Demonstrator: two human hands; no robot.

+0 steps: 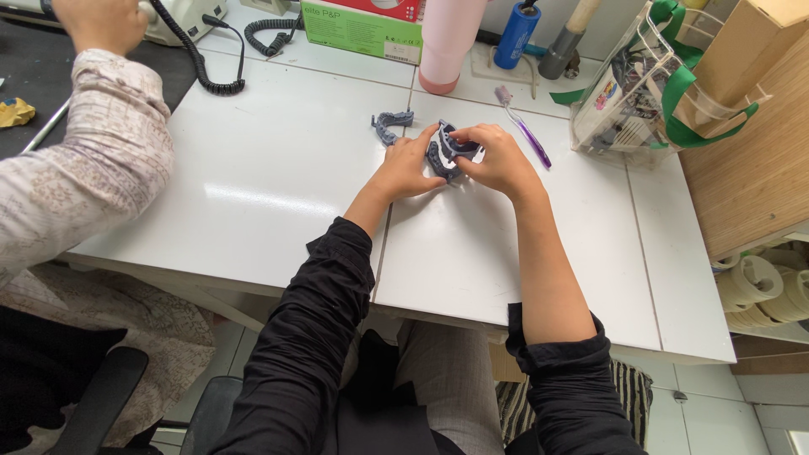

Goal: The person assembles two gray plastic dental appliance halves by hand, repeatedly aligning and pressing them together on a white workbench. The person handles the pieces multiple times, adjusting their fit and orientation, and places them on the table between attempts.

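Both my hands meet over the middle of the white table point(278, 194). My left hand point(407, 166) and my right hand point(499, 158) together grip a dark grey horseshoe-shaped dental model point(448, 150), held just above the tabletop. A second grey dental model piece point(389, 125) lies on the table a little left of and beyond my left hand. A purple toothbrush point(524, 126) lies just past my right hand.
A person in a patterned sleeve point(93, 160) sits at the left, hand near a telephone with coiled cord point(202, 67). At the back stand a green box point(362, 29), a pink cylinder point(449, 42), a blue bottle point(516, 34) and a clear bag with green straps point(649, 84). Wooden cabinet point(750, 160) at right.
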